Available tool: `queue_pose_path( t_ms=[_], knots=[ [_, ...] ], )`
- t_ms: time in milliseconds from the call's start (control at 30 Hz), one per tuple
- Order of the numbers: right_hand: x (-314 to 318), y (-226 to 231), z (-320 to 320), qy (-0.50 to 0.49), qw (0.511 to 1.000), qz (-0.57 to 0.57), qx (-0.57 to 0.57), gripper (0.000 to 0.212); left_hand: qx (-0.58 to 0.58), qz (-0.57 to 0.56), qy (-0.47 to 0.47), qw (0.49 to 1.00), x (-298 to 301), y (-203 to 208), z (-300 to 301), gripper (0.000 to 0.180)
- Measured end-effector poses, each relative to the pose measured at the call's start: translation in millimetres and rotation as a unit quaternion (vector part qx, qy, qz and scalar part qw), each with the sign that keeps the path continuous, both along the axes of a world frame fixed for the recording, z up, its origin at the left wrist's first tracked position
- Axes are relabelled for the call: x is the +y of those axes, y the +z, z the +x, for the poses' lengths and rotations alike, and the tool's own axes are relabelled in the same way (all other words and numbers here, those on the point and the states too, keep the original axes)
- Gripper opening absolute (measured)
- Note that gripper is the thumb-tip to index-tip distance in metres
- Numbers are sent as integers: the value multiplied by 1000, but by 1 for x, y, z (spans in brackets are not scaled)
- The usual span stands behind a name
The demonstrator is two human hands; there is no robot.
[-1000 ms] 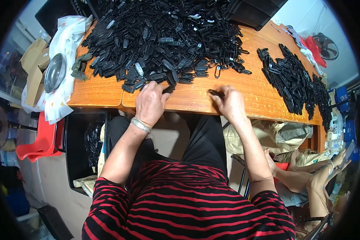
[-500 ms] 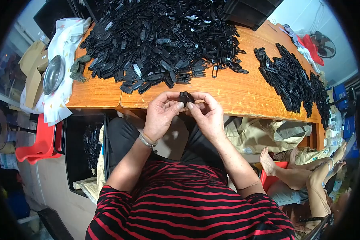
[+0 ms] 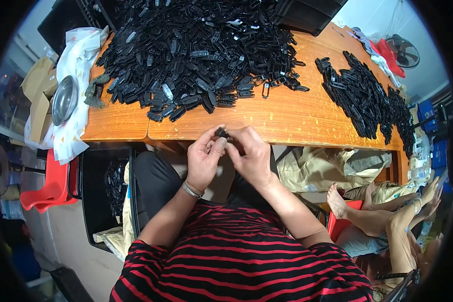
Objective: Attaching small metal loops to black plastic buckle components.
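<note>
Just off the table's near edge, over my lap, my two hands meet around a small black plastic part. My left hand pinches it between thumb and fingers. My right hand is curled against its right side, fingers bent and thumb close to the left thumb. The fingers cover most of the part, so its full shape is hidden. Beyond the hands, a big heap of similar black plastic pieces spreads over the wooden table. A second, smaller pile of black pieces lies to the right.
A metal bowl rests on white sheeting at the left. Under the table's left part stands a black crate with black pieces inside, beside a red chair. Brown paper sacks lie under the table's right part. Another person's bare legs are at the right.
Both hands have shifted slightly left and down with the black part. The right hand has turned so its back shows more, its fingers curled over the part's side.
</note>
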State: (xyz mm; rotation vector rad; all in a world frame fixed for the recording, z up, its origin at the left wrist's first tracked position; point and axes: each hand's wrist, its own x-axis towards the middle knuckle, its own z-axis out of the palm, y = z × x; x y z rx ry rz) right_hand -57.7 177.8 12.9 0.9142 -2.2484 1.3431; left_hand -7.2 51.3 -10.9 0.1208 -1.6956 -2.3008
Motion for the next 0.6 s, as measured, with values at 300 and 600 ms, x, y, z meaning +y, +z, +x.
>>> queue_pose_path(
  t_ms=[300, 600],
  knots=[
    [-8, -5, 24, 60, 997, -15, -55, 52, 38, -99, -25, 994, -8, 6, 8, 13],
    [-37, -4, 24, 277, 929, 28, -244, 49, -120, -162, 91, 975, -71, 25, 60, 25]
  ],
)
